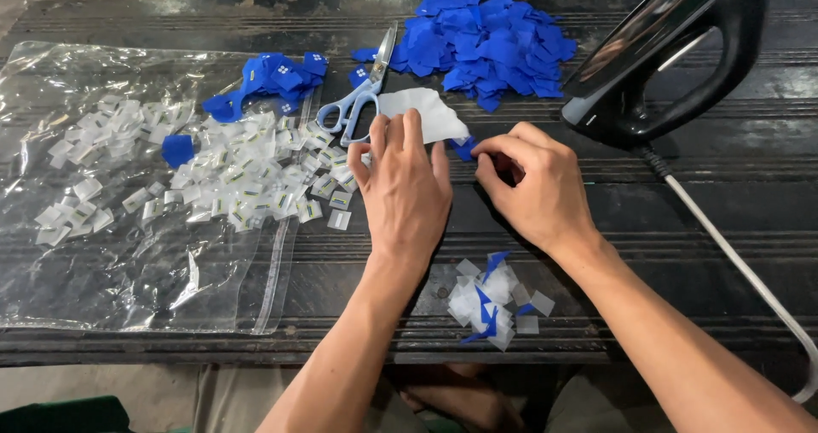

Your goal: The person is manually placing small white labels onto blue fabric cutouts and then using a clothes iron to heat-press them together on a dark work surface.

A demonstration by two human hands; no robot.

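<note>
**Head view: two hands at a blue patch on a dark table**

Left hand (406,187) lies flat, fingers spread, on a white sheet (423,114). Right hand (535,180) is curled, fingertips pinching at a blue patch (464,148) between the hands. Scissors (362,96) lie at 11 o'clock, an iron (673,54) at 2, paper scraps (494,301) at 6 near the table edge (256,348). Bare tabletop lies right of the wrists, crossed by the cord (733,258).
</note>
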